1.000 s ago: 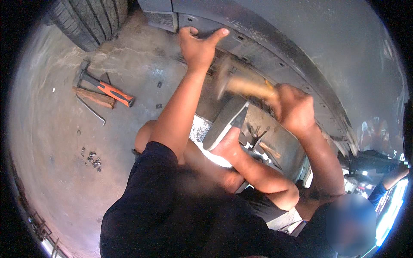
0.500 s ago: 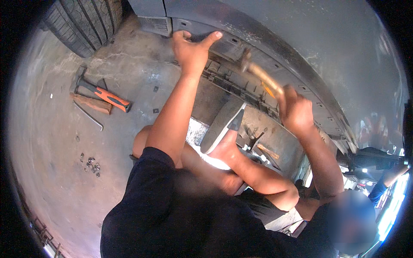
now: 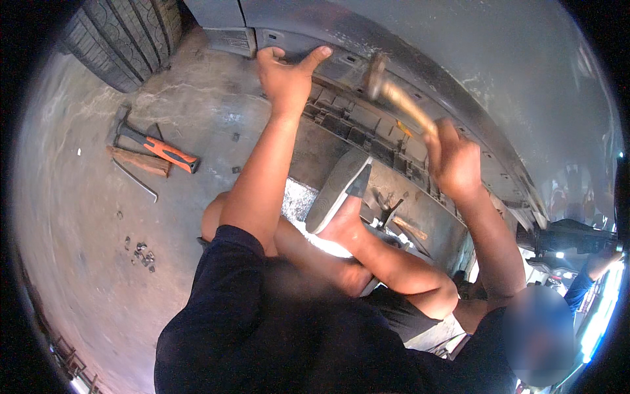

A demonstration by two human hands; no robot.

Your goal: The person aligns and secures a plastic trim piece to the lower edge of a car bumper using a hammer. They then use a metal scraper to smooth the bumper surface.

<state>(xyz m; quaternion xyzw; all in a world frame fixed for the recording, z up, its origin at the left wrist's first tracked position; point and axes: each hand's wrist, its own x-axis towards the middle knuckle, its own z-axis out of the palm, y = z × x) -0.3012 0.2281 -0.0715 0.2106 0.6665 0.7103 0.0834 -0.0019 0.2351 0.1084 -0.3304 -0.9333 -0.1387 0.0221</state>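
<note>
My right hand is wrapped around the wooden handle of a hammer. The hammer's head, smeared by motion, is up against or just short of the slotted sill of a grey vehicle. To its left, my left hand rests at the lower edge of the same sill. Its thumb stretches away from the bent fingers, and part of the fingers is hidden; I see nothing held there. Below the sill lies a long dark trim strip with clips along it and a small orange piece.
A tyre stands at the upper left. On the floor lie an orange-handled hammer, a wood block, a bent metal rod and several small clips. Another person's blue sleeve shows at the far right.
The hammer head has shifted slightly up toward the sill, with my right hand moving a little right. My left hand stays at the sill edge. The whole view has moved slightly.
</note>
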